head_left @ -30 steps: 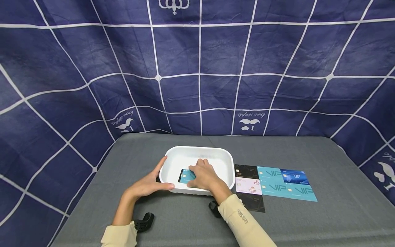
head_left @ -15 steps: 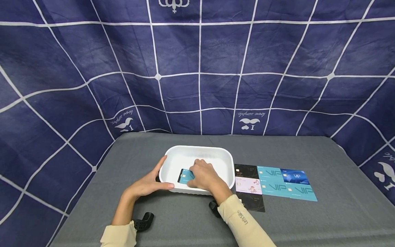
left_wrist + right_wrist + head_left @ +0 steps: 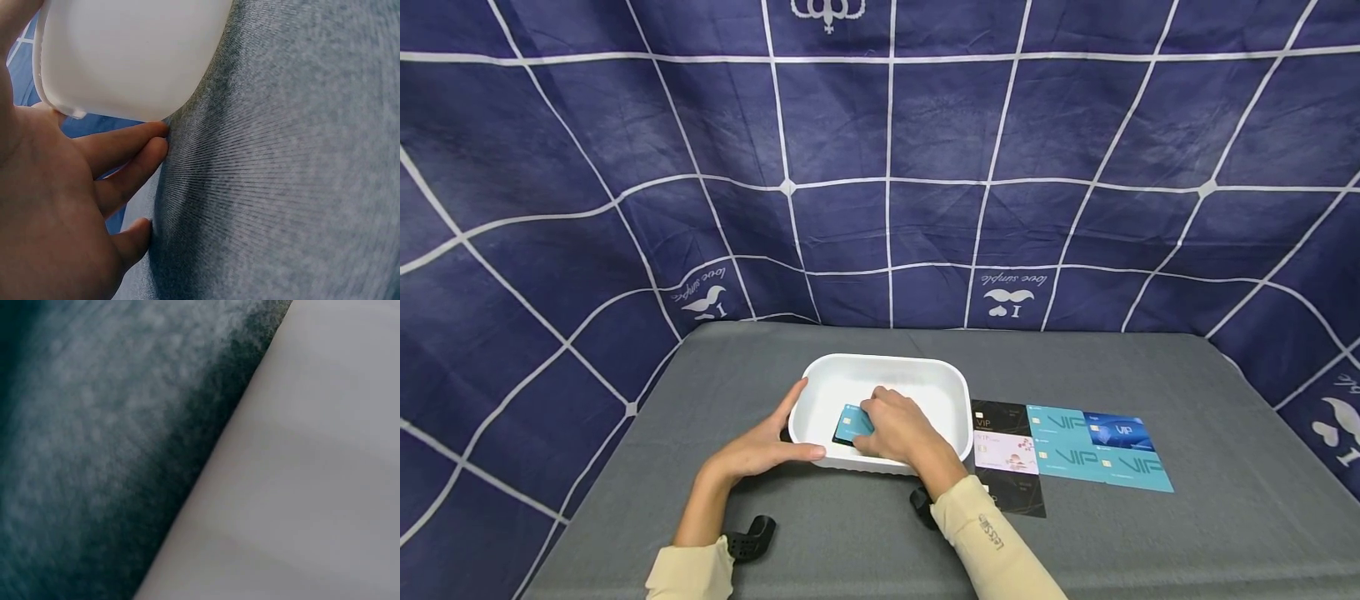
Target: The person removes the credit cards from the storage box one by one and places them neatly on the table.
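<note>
A white plastic tray (image 3: 880, 359) sits on the grey cloth-covered table. My left hand (image 3: 748, 458) holds its left end, thumb along the front wall and index finger at the left rim. In the left wrist view, other fingers of that hand (image 3: 56, 187) lie below the tray's end wall (image 3: 134, 56). Inside the tray, my right hand (image 3: 898, 425) pinches a teal card (image 3: 853, 422) at its right side. A black card (image 3: 842, 441) shows beneath its lower edge. The right wrist view has only the tray's outer wall (image 3: 300, 487) and grey cloth; the right fingers are hidden there.
Right of the tray lie several cards: a black VIP card (image 3: 1002, 417), a pink one (image 3: 1004, 452), another black one (image 3: 1018, 496), teal ones (image 3: 1063, 460) and a blue VIP card (image 3: 1116, 430). A blue checked curtain (image 3: 940, 225) hangs behind the table.
The teal card in my right hand has shifted slightly up over the black card, whose lower edge now shows instead of its left edge. My left hand stays on the tray.
</note>
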Available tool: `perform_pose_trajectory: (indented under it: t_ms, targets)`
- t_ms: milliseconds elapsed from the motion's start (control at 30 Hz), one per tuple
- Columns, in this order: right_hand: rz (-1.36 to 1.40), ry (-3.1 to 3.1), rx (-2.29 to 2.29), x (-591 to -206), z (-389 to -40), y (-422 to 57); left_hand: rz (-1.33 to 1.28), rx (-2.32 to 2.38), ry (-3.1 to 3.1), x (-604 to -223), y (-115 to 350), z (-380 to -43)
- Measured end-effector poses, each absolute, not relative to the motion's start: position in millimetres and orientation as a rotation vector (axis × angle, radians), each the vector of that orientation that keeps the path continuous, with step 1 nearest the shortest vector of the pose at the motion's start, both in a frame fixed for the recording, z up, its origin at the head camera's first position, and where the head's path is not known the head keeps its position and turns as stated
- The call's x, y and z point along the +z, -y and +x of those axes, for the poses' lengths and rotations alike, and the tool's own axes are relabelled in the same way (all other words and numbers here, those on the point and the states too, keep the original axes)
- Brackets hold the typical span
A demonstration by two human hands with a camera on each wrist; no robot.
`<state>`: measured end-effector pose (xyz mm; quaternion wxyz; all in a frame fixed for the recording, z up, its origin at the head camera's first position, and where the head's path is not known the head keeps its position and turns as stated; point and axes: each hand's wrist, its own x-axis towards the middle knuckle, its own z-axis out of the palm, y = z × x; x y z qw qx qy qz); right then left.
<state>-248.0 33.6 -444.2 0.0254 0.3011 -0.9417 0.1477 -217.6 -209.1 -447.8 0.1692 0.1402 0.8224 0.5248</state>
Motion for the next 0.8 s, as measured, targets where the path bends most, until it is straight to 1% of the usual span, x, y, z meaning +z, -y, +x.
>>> perform_pose_trajectory:
  t_ms: [800]
  targets:
    - [0.985,2.925,0.708,-446.0,-248.4,-36.4,0.367,1.475,-2.349,-446.1,208.5,-216.6]
